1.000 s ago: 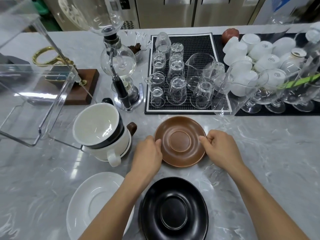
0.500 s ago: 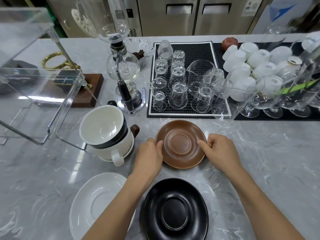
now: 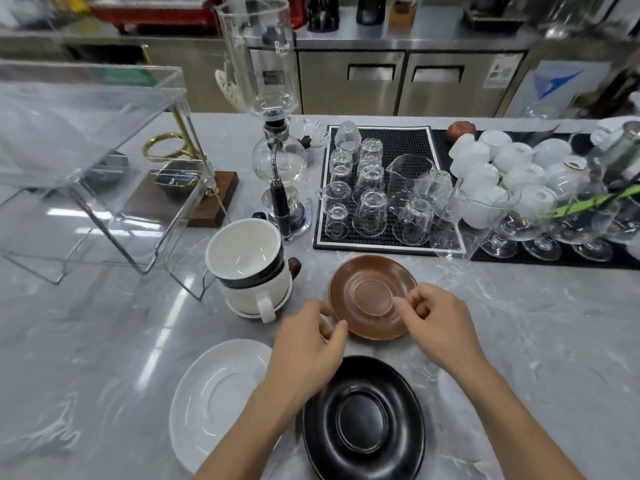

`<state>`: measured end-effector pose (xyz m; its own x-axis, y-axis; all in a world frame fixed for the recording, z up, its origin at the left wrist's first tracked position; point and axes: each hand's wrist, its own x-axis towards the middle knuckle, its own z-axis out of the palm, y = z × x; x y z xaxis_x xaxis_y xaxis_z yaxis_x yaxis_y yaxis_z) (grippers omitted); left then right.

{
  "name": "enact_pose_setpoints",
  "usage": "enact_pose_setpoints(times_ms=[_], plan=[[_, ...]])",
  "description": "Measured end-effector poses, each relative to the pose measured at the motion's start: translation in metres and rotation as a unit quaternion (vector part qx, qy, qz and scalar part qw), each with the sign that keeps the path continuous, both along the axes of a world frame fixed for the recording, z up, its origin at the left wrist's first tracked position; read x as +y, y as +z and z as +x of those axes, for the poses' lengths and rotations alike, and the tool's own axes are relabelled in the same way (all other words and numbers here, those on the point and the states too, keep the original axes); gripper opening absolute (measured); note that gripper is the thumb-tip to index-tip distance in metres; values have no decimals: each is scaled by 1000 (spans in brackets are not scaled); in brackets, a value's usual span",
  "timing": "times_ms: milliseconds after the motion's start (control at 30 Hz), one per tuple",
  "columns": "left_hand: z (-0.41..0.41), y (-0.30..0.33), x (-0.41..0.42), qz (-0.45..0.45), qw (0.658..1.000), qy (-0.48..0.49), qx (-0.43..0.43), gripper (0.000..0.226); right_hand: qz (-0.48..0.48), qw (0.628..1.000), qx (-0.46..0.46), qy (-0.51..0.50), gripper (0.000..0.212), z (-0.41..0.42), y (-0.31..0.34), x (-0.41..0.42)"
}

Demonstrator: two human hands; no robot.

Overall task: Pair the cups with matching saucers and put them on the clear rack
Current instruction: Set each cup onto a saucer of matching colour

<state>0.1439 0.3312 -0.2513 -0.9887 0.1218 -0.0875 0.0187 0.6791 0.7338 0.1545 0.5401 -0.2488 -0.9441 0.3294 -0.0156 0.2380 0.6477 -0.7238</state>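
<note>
A brown saucer [image 3: 372, 295] lies flat on the marble counter in front of me. My left hand [image 3: 308, 344] hovers at its lower left rim, fingers loosely curled and holding nothing. My right hand [image 3: 437, 323] covers its lower right rim, thumb lying over the saucer, fingers apart. A black saucer [image 3: 363, 417] and a white saucer [image 3: 216, 393] lie nearer to me. Left of the brown saucer, a black cup [image 3: 244, 252] is nested in a white cup [image 3: 256, 297]; a brown cup's handle [image 3: 294, 266] shows behind them. The clear rack [image 3: 86, 161] stands at the left.
A glass siphon brewer [image 3: 277, 174] stands behind the cups. A black mat with upturned glasses [image 3: 374, 188] sits behind the brown saucer. White cups and stemmed glasses [image 3: 519, 188] crowd the right back. A wooden stand [image 3: 180, 199] is behind the rack.
Both hands have loosened from the brown saucer's side rims and slid toward its near edge. The view has tilted up, showing more of the back counter.
</note>
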Motion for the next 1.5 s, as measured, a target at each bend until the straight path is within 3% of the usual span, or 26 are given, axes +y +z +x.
enact_pose_setpoints(times_ms=[200, 467, 733, 1000, 1233, 1500], plan=[[38, 19, -26, 107, 993, -15, 43, 28, -78, 995, 45, 49, 18, 5, 19, -29], [47, 44, -79, 134, 973, 107, 154, 30, -136, 981, 73, 119, 11, -5, 43, -68], [34, 35, -119, 125, 967, 166, 149, 46, -166, 974, 53, 144, 27, -18, 41, -93], [4, 35, -126, 148, 971, 142, 126, 55, -181, 964, 52, 188, 40, -43, 49, -106], [-31, 38, -131, 155, 978, 101, 96, 83, -168, 951, 11, 260, 75, -78, 59, -118], [-40, 37, -127, 171, 976, 102, 92, 79, -143, 947, 10, 288, 84, -89, 59, -125]])
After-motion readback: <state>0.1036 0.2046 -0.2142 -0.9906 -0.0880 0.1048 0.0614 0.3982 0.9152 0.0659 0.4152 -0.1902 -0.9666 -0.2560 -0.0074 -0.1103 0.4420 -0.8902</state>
